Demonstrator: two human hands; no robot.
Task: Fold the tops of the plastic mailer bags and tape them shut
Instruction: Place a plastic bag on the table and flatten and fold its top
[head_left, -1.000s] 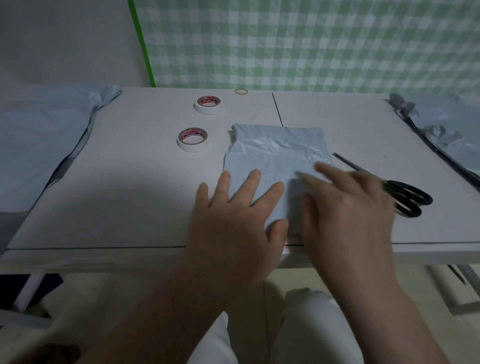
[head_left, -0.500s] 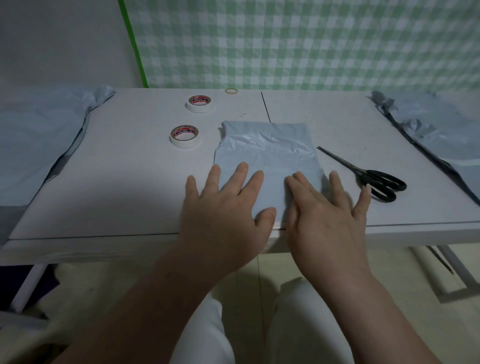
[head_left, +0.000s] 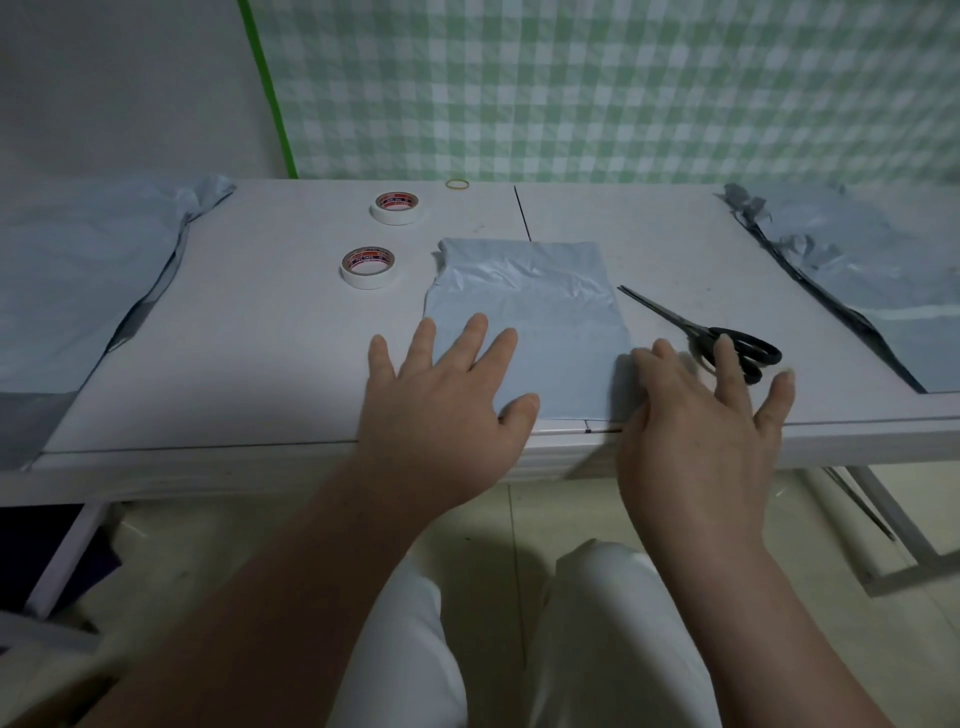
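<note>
- Mailer (head_left: 524, 312) lies flat under both hands, evidently pinned for folding.
- Left hand (head_left: 447, 395): fingers spread, pressing it, gripping nothing.
- Right hand (head_left: 701, 410): spread at its right edge; scissors (head_left: 727, 343) just beyond.

The right hand (head_left: 701, 415) has slid toward 3 o'clock across the mailer bag (head_left: 524, 291). A second ago it was over the bag's right part, and half a second ago it lay flat on the bag's 5 o'clock area, close beside the left hand (head_left: 447, 410). Now it reaches only the bag's 4 o'clock edge. Its fingers are spread wider, and one finger overlaps the handle of the scissors (head_left: 701, 335). The gap between the hands has widened, showing more of the bag's near edge.
</note>
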